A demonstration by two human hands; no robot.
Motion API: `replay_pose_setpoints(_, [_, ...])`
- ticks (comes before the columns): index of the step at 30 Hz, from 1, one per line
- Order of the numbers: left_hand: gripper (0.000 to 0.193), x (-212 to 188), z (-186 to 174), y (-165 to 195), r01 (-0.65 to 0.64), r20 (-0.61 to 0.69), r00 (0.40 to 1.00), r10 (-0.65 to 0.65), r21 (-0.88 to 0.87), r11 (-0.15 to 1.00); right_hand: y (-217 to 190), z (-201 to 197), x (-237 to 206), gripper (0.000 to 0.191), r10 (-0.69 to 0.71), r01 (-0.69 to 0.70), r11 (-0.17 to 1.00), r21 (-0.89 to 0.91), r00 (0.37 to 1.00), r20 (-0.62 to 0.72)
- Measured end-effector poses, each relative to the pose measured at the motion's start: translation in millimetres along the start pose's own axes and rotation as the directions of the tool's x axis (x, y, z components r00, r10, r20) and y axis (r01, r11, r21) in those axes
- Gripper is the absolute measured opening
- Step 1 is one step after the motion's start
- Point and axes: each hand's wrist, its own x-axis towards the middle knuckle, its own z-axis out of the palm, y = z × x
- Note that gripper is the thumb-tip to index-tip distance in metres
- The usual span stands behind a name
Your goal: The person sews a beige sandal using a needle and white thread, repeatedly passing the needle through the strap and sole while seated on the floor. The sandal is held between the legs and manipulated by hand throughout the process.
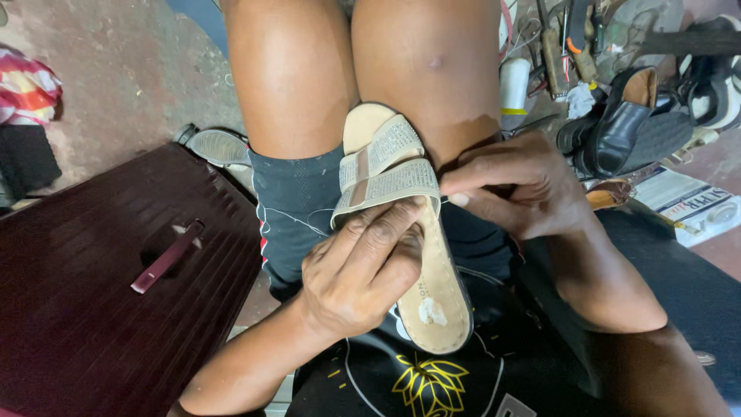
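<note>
My left hand (359,278) has its grip closed on a beige sandal (413,232) that lies along my lap, heel toward my belly and toe toward my knees. My fingers (386,224) press across the insole just under the lower glittery strap (390,188), and the thumb side wraps the sandal's left edge. A white smear (432,312) sits on the insole near the heel. My right hand (525,189) comes in from the other side, fingertips pinched together at the right end of that strap, where it meets the sole; its grip is clenched on the strap's edge, though I cannot tell whether anything thin is held between the fingers. A second strap (384,148) crosses the sandal closer to the toe. The sandal rests between my thighs, over my dark shorts (297,208).

To my left stands a dark red ribbed case (93,309) with a handle (166,257), and just past it a metal grille-like piece (220,147) lies on the concrete floor (131,69). To my right lie a printed paper (687,201), a black shoe (621,123), a white bottle (514,85), and tools (559,46) farther off. A striped cloth (27,85) lies at the far left.
</note>
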Motion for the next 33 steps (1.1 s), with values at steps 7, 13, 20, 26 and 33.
replay_pose_setpoints(7, [0.014,0.8,-0.9,-0.7,-0.006,0.017,1.000,0.006,-0.004,1.000,1.4,0.6,-4.5,0.016,-0.025,0.025,1.000,0.005,1.000,-0.011])
replay_pose_setpoints(13, [0.018,5.5,-2.5,-0.6,-0.016,0.008,1.000,0.016,0.034,0.999,4.0,0.3,-5.1,0.014,-0.039,0.040,0.996,0.080,0.999,-0.018])
replay_pose_setpoints(20, [0.021,0.0,3.2,-1.9,-0.018,0.012,1.000,0.017,0.050,0.999,11.1,1.3,-9.3,0.015,-0.064,0.066,0.997,0.043,0.997,-0.035])
replay_pose_setpoints(26, [0.023,1.5,6.0,-2.1,0.017,0.029,0.999,-0.017,0.004,1.000,14.2,1.6,-9.1,0.017,-0.053,0.054,0.997,0.053,0.998,-0.033])
replay_pose_setpoints(33, [0.023,3.4,11.0,-1.8,0.031,0.017,0.999,-0.032,0.018,0.999,9.7,1.9,-6.0,0.015,-0.079,0.083,0.994,0.073,0.995,-0.063])
